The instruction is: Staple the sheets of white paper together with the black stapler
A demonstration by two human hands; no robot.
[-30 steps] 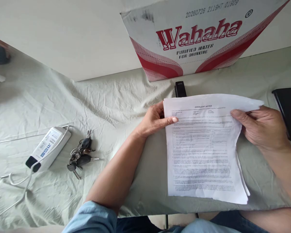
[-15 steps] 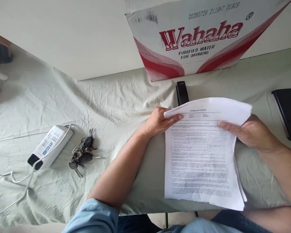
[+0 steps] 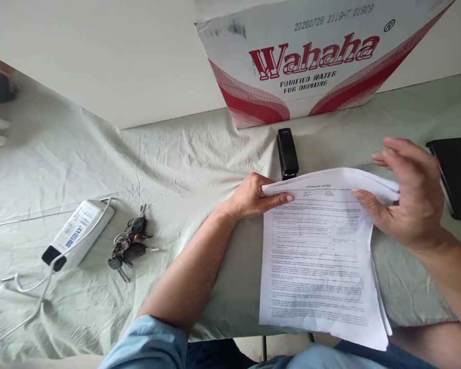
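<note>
Left hand (image 3: 253, 197) pinched papers (image 3: 322, 256) at top left corner, thumb on top. Right hand (image 3: 407, 200) open, fingers spread, thumb touching sheaf's top right edge. Papers lay on cloth-covered table (image 3: 176, 154), lower edge overhanging toward lap. Stapler (image 3: 287, 152) just beyond papers, before Wahaha box (image 3: 311, 61). Keys (image 3: 128, 248), adapter (image 3: 77, 233) well left.

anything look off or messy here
The papers are unevenly stacked: lower sheets stick out at the right edge, and the bottom hangs over the table edge. The cloth is badly wrinkled. The box has dark scuffs at its top left.
</note>
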